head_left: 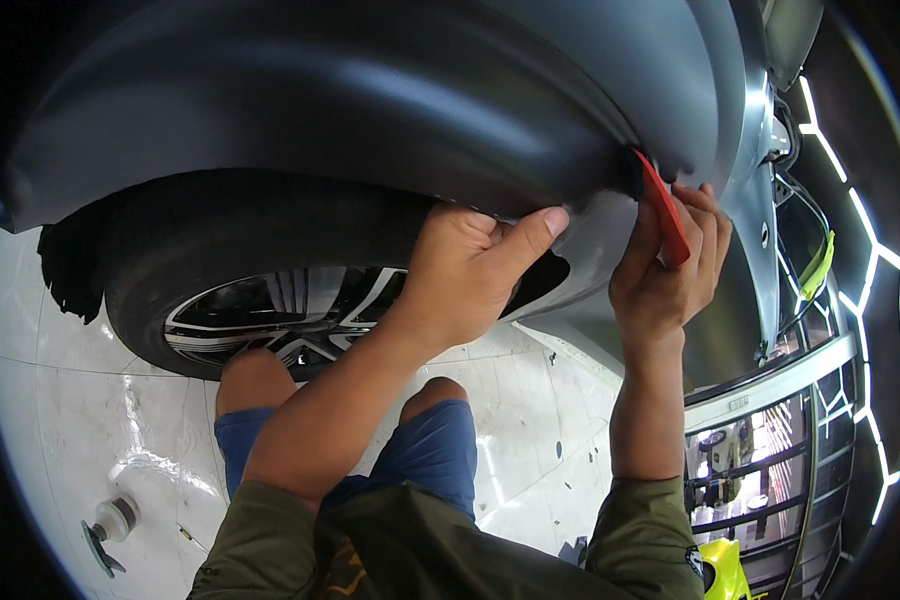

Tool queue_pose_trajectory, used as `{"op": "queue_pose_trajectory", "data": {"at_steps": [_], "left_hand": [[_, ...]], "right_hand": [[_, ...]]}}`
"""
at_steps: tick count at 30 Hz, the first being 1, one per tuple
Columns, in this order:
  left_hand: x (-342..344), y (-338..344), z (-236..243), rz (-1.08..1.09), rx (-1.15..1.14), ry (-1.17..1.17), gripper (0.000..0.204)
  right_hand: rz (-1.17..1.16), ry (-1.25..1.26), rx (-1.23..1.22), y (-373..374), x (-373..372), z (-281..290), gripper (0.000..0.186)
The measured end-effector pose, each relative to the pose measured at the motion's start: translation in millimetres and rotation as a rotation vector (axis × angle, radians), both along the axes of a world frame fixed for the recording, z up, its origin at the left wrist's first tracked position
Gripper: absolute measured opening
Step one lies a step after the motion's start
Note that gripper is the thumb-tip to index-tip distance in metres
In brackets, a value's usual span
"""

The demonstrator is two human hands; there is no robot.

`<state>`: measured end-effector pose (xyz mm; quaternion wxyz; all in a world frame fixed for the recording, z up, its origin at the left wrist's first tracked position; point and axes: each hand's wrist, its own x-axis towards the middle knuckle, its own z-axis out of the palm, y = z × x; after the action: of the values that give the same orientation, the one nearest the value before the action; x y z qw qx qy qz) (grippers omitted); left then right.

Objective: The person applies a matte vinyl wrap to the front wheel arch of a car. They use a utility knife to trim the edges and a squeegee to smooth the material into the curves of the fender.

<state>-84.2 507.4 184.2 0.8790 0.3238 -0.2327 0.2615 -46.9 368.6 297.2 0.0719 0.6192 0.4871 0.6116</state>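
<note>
My left hand [475, 265] is at the lip of the dark satin car fender [390, 120], just above the wheel. Its fingers curl under the wheel arch edge and the thumb lies along the outside, so the lip is pinched between them. My right hand [673, 255] holds a flat red squeegee [662, 205] upright between thumb and fingers. The squeegee's tip meets the panel where the dark surface borders a lighter grey one. Some fingertips of the left hand are hidden behind the lip.
Below the fender stands the tyre [140, 270] with its spoked rim [300, 310]. On the pale floor [530, 430] at lower left lie a spray bottle [116, 517] and a thin pen-like tool [191, 537]. A yellow-green cloth [818, 266] hangs at right; dark scraps dot the floor.
</note>
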Motion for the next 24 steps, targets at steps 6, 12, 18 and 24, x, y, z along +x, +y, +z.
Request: {"op": "queue_pose_trajectory", "data": {"at_steps": [6,12,18,24], "left_hand": [[6.4,5.9,-1.7,0.009,-0.009,0.004,0.025],[-12.6,17.4,-0.7,0.055,-0.157,-0.023,0.022],[-17.6,22.1,-1.6,0.085,-0.163,0.04,0.022],[-22.9,25.9,-6.3,0.185,-0.009,0.089,0.024]], "right_hand": [[-0.021,0.172,-0.32,46.3,-48.3,34.9,0.025],[0.212,0.274,-0.013,2.4,-31.6,17.0,0.026],[0.176,0.103,0.016,25.6,-20.0,15.2,0.026],[0.23,-0.041,-0.097,57.0,-25.1,20.2,0.033]]}}
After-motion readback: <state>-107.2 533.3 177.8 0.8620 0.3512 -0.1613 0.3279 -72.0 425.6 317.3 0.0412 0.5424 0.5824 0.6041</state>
